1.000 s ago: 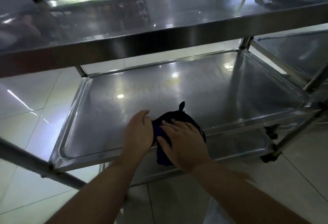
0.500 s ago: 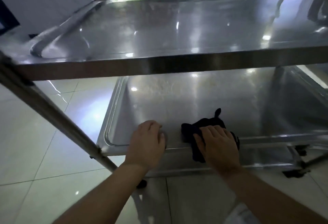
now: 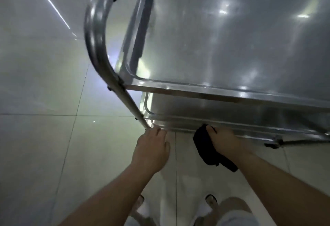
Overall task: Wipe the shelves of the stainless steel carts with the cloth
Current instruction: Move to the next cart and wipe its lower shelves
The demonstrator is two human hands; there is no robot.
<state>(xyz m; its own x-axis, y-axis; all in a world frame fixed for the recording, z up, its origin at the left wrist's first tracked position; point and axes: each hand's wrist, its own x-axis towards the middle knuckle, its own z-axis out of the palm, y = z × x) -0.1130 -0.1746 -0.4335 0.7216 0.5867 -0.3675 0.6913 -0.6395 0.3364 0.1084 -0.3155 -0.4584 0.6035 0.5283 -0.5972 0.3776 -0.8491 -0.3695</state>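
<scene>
At the moment inspected, my right hand (image 3: pixel 225 141) gripped the dark cloth (image 3: pixel 205 147), fingers curled over it at the near rim of the lower shelf (image 3: pixel 232 116); most of the cloth hung off the edge toward me. My left hand (image 3: pixel 151 148) rested on the same rim near the corner post (image 3: pixel 132 104), fingers loosely bent, holding nothing I could make out. The shelf lay ahead of both hands, its long axis running left to right. In my judgement, the right hand, already on the cloth, was better placed to push forward and sweep rightward. The top shelf (image 3: pixel 232 47) overhung the work.
</scene>
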